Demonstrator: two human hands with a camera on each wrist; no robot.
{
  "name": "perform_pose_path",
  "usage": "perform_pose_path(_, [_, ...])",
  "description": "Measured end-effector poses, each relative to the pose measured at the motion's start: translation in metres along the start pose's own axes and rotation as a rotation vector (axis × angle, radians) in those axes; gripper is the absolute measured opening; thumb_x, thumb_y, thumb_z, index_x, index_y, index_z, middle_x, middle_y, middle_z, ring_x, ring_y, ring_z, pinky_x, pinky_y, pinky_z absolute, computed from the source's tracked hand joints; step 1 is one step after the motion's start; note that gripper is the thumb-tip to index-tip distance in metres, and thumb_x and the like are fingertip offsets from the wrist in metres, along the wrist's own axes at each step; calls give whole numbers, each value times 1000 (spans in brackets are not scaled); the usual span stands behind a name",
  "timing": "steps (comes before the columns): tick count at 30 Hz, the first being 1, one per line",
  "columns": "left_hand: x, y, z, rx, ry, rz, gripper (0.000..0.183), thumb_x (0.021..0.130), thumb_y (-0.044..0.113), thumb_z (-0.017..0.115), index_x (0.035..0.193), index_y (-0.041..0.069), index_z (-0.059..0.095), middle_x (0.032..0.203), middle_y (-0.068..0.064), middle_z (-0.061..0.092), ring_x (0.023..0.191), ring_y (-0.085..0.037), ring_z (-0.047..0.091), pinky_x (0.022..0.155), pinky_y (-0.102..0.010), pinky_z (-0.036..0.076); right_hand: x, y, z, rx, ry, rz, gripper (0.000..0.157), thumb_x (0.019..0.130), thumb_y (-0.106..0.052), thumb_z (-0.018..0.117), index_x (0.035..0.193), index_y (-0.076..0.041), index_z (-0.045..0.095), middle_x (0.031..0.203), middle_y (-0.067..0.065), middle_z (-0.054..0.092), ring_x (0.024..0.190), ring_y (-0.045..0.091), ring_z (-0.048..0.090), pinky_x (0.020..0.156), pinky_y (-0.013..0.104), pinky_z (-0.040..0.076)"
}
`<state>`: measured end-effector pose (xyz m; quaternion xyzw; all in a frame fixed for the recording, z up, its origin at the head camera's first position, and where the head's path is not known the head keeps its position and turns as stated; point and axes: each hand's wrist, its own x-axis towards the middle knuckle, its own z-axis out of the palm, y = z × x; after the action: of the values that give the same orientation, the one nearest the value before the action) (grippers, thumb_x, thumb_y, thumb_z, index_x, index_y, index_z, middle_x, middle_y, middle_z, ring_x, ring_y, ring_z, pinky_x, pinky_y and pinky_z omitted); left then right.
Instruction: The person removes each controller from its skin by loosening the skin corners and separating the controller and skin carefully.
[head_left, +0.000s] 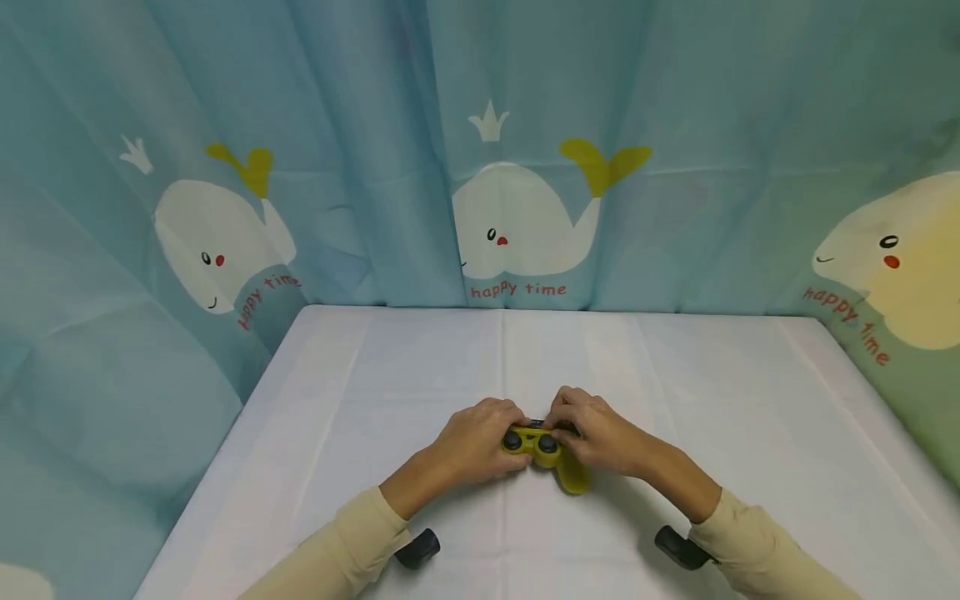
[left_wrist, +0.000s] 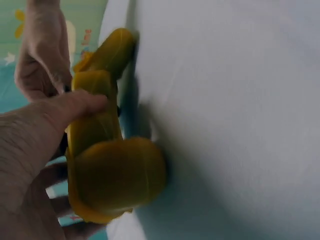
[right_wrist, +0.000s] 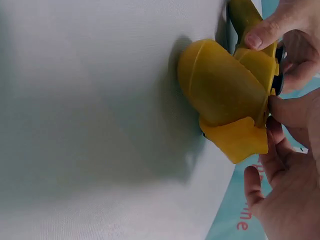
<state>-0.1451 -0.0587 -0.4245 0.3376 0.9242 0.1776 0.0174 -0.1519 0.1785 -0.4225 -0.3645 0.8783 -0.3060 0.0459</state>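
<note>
A game controller with black thumbsticks, in a yellow silicone cover, is held near the middle of the table in the head view. My left hand grips its left side, thumb pressed on the cover's near edge between the handles, as the left wrist view shows. My right hand is at the far right corner, its thumb and curled fingers pinching the cover's edge. A loose flap of the cover sticks out from that corner in the right wrist view. The buttons there are hidden behind the right fingers.
A white cloth covers the table. Blue-green curtains with printed whales hang along its back and sides. A dark cylinder shows at the left sleeve, another dark cylinder at the right sleeve.
</note>
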Motion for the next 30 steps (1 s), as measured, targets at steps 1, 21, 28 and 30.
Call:
perform_pose_path(1, [1,0,-1,-2,-8,1,38,89,41,78,113,13,70,109,3,66,103,-15,59,74,-27,49,1,-1,1,-7,-5,3,10,99,-6,65,100,-14,71,100,-9,51,93,12,49,80,37,43])
perform_pose_path(21, [12,9,4,237,20,93,31,85,38,82,98,12,70,89,4,64,74,-8,54,60,-27,46,6,-30,19,65,166,351,12,101,-7,55,96,-12,65,90,-7,56,93,19,44,101,60,20])
perform_pose_path(28, [14,10,3,288,32,79,32,83,40,82,96,12,73,94,2,68,75,-8,57,58,-26,47,-1,-36,22,-154,273,185,10,96,-2,63,94,-12,67,88,-9,55,86,14,44,89,55,27])
perform_pose_path(30, [14,11,2,314,38,79,31,83,41,82,94,13,73,93,3,68,73,-8,57,57,-26,46,-3,-38,23,-245,294,121,9,95,-2,65,93,-11,67,88,-8,56,84,14,44,85,52,29])
